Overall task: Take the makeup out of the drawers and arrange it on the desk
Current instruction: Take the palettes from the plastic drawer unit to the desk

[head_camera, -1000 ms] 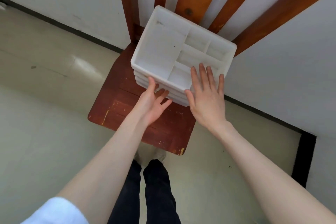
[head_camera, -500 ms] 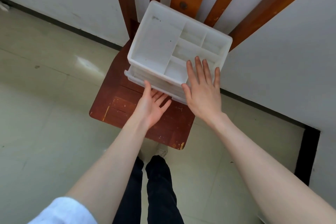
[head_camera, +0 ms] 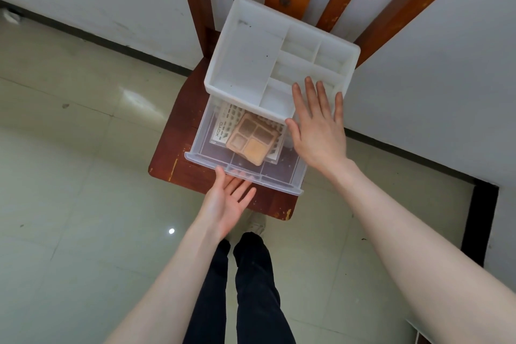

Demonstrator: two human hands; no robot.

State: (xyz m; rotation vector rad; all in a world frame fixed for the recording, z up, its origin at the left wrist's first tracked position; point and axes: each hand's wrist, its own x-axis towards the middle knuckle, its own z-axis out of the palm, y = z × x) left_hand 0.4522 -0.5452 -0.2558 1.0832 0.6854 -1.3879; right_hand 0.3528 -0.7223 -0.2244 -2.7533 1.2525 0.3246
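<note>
- Drawer (head_camera: 212, 148) of clear plastic now stands pulled well out of the white organizer (head_camera: 243, 64); a second ago it was shut.
- Left hand (head_camera: 226, 201), palm up, fingers relaxed under the drawer's front lip; keep the pull level.
- Eyeshadow palette (head_camera: 252, 139) lies inside on a flat XOYO card (head_camera: 223, 126).
- Right hand (head_camera: 318, 126) lies flat, fingers straight, steadying the organizer.

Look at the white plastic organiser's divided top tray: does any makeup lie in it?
No; the divided top tray shows bare compartments, while the tan four-pan palette lies in the clear pulled-out drawer.
</note>
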